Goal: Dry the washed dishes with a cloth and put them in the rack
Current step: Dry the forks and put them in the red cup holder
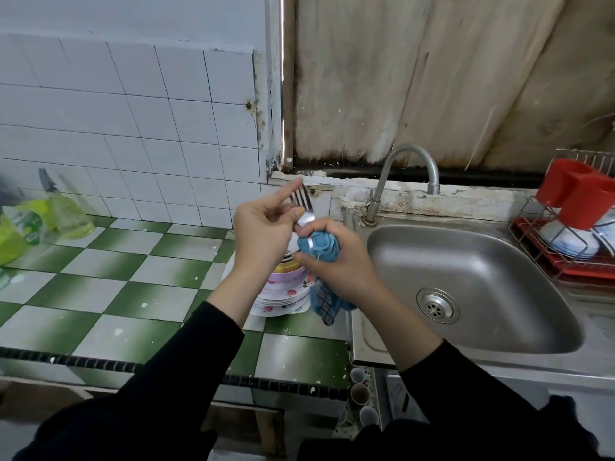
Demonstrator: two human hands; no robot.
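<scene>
Fork (302, 198): only the tines and neck are visible. The handle is hidden inside the bunched blue cloth (318, 245), apart from one strip of metal showing through a fold. Left hand (263, 234): thumb and curled fingers pinch the fork's neck just below the tines, with the index finger straight and pointing up beside them; the fingertips behind the neck are hidden. Right hand (336, 262): fingers curled tight round the cloth and the handle within it, directly below the left thumb; fingertips covered by the cloth. The cloth's loose end, checked, hangs below the right hand. Stack of plates and bowls (283, 296): under both hands and largely covered by them, floral print on the rims; the count cannot be told. Counter (133, 261): green and white tiles, beneath the stack and left of the fingers. Sink (466, 277): steel, just right of the right hand, with tap (432, 179) at its back edge. Rack (565, 266): red tray and wire, well right of the fingers beyond the sink, cut off by the frame edge; holds upturned white bowls (569, 242) and a red cutlery holder (579, 191). Spray bottle (68, 211) and green pouch (20, 227): far left of the fingers, blurred; the pouch label is illegible. Cups (360, 392): below the counter edge, between the sleeves, partly hidden.
</scene>
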